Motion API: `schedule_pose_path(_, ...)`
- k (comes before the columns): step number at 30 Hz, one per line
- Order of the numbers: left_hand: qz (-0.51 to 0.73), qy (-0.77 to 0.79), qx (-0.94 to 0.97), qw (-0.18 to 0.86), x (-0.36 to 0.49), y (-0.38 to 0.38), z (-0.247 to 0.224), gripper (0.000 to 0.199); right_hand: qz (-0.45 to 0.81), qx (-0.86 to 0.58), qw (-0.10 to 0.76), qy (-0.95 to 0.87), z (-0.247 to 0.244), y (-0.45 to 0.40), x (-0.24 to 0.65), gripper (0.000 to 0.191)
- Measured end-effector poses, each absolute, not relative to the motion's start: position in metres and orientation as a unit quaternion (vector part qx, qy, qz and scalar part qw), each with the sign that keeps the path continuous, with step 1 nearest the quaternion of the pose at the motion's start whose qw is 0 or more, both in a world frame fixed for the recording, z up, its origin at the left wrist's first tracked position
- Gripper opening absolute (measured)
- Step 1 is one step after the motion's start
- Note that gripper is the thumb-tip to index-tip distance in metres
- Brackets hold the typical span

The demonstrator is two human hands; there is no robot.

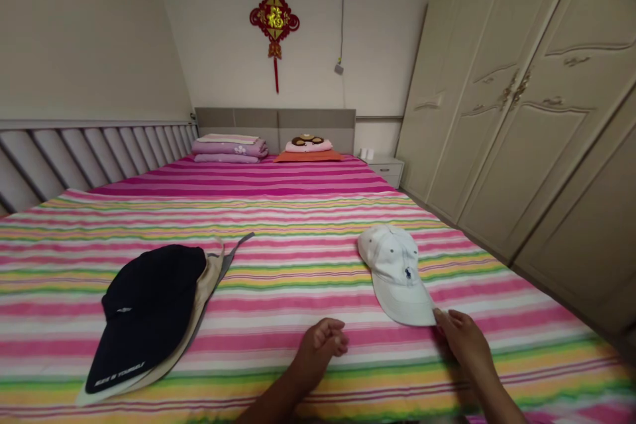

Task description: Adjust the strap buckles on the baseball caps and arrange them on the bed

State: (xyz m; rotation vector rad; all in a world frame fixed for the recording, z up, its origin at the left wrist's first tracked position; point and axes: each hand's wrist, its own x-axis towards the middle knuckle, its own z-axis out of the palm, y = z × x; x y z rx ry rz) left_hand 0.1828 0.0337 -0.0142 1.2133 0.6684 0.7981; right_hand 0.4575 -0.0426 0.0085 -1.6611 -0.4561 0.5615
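A white baseball cap (392, 258) with a small dark emblem lies on the striped bedsheet (278, 305), its brim toward me. My right hand (462, 338) pinches the right edge of that brim between thumb and fingers. Left of the cap, my left hand (320, 351) hovers over the sheet with its fingers loosely curled in and nothing visible in them. At the left lies a dark navy cap (149, 305) with white lettering on its brim. It rests on top of a beige hat (203, 285), and a grey strap (236, 248) sticks out behind.
Folded purple bedding (231, 149) and a pink pillow (308, 146) on an orange mat sit by the headboard (278, 120). A white nightstand (385, 169) stands beyond. Tall cream wardrobes (497, 93) line the right; a slatted rail (94, 152) runs along the left.
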Motion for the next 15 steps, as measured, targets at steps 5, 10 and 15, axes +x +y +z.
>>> schedule_pose_path(5,0.359,0.293,0.542,0.701,0.185,0.032,-0.013,0.033,-0.088,-0.821,0.367,-0.428,0.015,-0.044,0.411,0.044)
schedule_pose_path(10,0.347,0.298,0.534,0.711,0.176,0.024,-0.003,0.034,-0.227,-0.793,0.228,-0.517,0.005,-0.043,0.377,0.041)
schedule_pose_path(15,0.412,0.351,0.523,0.658,0.122,0.028,0.007,0.027,-0.267,-0.687,0.304,-0.603,-0.012,-0.049,0.364,0.045)
